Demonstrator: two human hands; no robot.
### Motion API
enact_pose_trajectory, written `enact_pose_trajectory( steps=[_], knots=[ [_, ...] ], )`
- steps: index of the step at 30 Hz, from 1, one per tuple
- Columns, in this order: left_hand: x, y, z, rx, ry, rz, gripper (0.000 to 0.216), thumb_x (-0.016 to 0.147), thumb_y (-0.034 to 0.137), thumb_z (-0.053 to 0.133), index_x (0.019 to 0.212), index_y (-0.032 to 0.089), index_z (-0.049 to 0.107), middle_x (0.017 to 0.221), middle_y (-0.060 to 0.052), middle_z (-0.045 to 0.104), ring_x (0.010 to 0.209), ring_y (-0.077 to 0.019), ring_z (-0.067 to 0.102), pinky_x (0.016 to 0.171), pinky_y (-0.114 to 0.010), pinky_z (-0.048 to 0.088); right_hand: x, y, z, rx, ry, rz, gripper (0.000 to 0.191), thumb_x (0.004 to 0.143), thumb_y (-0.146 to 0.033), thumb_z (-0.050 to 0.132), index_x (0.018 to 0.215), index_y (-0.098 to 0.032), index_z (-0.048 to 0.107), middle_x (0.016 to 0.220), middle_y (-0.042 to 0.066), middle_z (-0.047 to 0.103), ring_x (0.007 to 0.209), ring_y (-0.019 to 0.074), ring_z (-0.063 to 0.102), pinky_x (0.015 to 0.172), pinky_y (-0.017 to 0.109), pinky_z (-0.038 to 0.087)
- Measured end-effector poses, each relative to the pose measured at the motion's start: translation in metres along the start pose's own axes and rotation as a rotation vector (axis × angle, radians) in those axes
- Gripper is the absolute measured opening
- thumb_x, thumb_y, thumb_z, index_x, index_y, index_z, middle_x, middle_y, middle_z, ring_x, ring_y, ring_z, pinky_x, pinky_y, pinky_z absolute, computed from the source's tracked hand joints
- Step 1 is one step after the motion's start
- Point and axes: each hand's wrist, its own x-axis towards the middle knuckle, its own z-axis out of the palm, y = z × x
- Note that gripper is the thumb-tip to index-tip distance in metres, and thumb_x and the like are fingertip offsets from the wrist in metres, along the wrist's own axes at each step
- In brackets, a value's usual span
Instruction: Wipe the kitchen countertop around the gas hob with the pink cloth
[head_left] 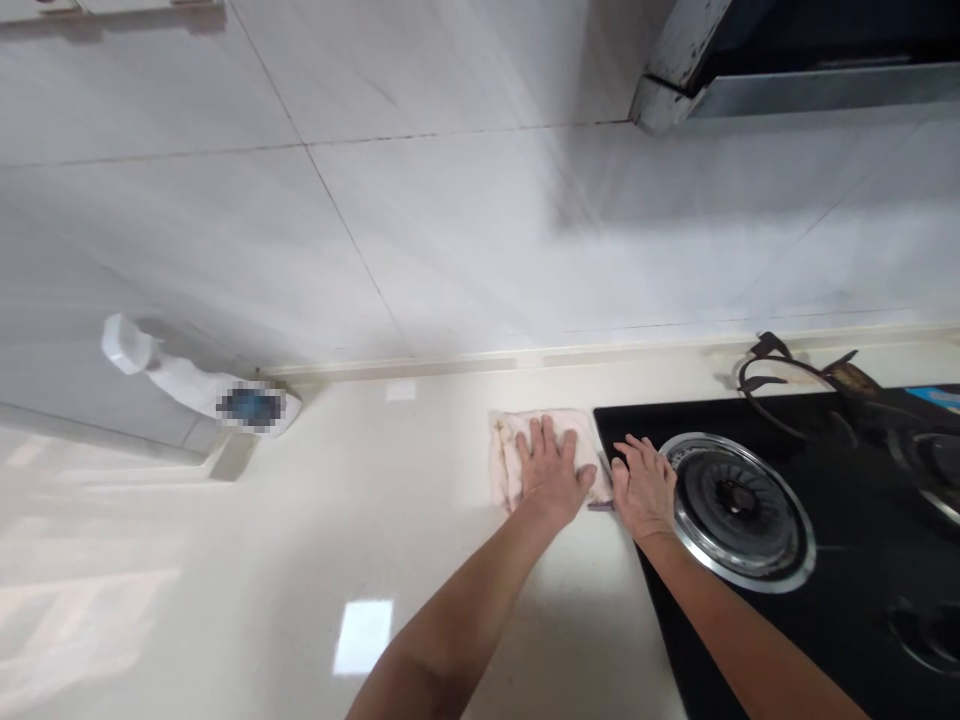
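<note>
My left hand (553,474) lies flat with its fingers spread on a folded, pale pink cloth (507,462) with brownish stains. The cloth rests on the cream countertop (420,560), against the left edge of the black glass cooktop (705,640). My right hand (645,487) is on that edge, left of the round burner (739,510), its fingers slightly bent and apart. I see nothing held in it. A thin dark strip (601,507) shows between the cloth and the right hand; what it is I cannot make out.
A white spray bottle (187,385) stands at the far left by the wall. A dark metal pan support (776,385) sits behind the cooktop, partly on its back edge. The range hood (810,95) overhangs at upper right. Tiled wall (450,240) runs along the back.
</note>
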Motion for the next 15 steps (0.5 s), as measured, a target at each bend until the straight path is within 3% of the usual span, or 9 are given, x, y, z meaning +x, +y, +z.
enact_pose_trajectory(
  steps=[3, 7, 10, 15],
  knots=[
    [0.021, 0.021, 0.002, 0.019, -0.023, 0.002, 0.071, 0.103, 0.056, 0.047, 0.161, 0.015, 0.044, 0.176, -0.022, 0.02, 0.163, -0.0458, 0.01, 0.128, -0.073, 0.008, 0.0, 0.0, 0.0, -0.004, -0.001, 0.007, 0.043, 0.103, -0.037, 0.033, 0.123, -0.019, 0.067, 0.146, 0.013, 0.062, 0.146, 0.0311, 0.045, 0.121, 0.054, 0.029],
    [0.008, 0.026, 0.005, 0.056, -0.067, 0.059, 0.069, 0.104, 0.051, 0.043, 0.162, 0.013, 0.041, 0.176, -0.021, 0.02, 0.163, -0.0463, 0.008, 0.129, -0.071, 0.01, 0.0, 0.003, 0.0, 0.012, -0.009, 0.001, 0.043, 0.102, -0.038, 0.034, 0.121, -0.021, 0.069, 0.146, 0.012, 0.062, 0.146, 0.0304, 0.045, 0.121, 0.054, 0.029],
    [-0.031, 0.024, 0.01, 0.108, -0.082, 0.16, 0.07, 0.103, 0.054, 0.044, 0.162, 0.016, 0.043, 0.175, -0.018, 0.025, 0.163, -0.0458, 0.01, 0.128, -0.072, 0.012, 0.0, 0.006, -0.001, 0.027, -0.015, -0.012, 0.045, 0.103, -0.04, 0.033, 0.119, -0.022, 0.071, 0.146, 0.011, 0.063, 0.146, 0.0296, 0.045, 0.121, 0.053, 0.03],
    [-0.126, 0.026, 0.019, 0.138, -0.047, 0.379, 0.074, 0.104, 0.06, 0.04, 0.163, 0.015, 0.041, 0.173, -0.02, 0.03, 0.161, -0.0446, 0.018, 0.126, -0.07, 0.02, -0.002, 0.007, -0.001, 0.031, -0.017, -0.023, 0.046, 0.104, -0.041, 0.031, 0.123, -0.023, 0.07, 0.147, 0.01, 0.062, 0.148, 0.0292, 0.043, 0.121, 0.053, 0.029]
  ],
)
